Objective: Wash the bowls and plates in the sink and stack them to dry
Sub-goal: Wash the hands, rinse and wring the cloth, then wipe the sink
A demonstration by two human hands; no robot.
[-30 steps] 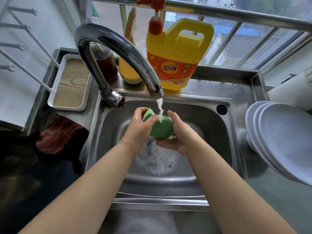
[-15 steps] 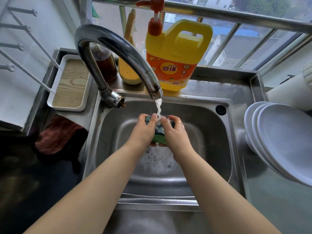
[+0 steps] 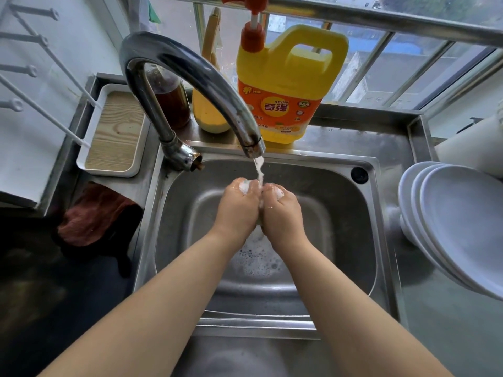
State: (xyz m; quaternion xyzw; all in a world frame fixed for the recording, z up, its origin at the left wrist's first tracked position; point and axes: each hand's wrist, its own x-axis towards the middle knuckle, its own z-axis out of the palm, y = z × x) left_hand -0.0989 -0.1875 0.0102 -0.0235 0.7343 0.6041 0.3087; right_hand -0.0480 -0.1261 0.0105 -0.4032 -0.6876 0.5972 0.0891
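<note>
Over the steel sink (image 3: 340, 213), my left hand (image 3: 239, 208) and my right hand (image 3: 281, 210) are pressed together in fists under the running water (image 3: 260, 170) from the tap (image 3: 190, 69). The green sponge is squeezed between them and hidden; white foam shows at the knuckles of both hands. Suds (image 3: 255, 257) lie on the sink bottom below the hands. A stack of white plates (image 3: 457, 221) leans on the counter to the right of the sink. No dishes show inside the sink.
A yellow detergent jug (image 3: 288, 85) with a red pump stands behind the sink, beside a yellow bottle (image 3: 209, 112) and a brown bottle (image 3: 171, 102). At the left are a white wood-grain tray (image 3: 114, 131), a red-brown cloth (image 3: 95, 216) and a white peg rack (image 3: 40, 39).
The hands have closed fully around the green sponge, which showed between them before and is now hidden. Foam has squeezed out at the knuckles.
</note>
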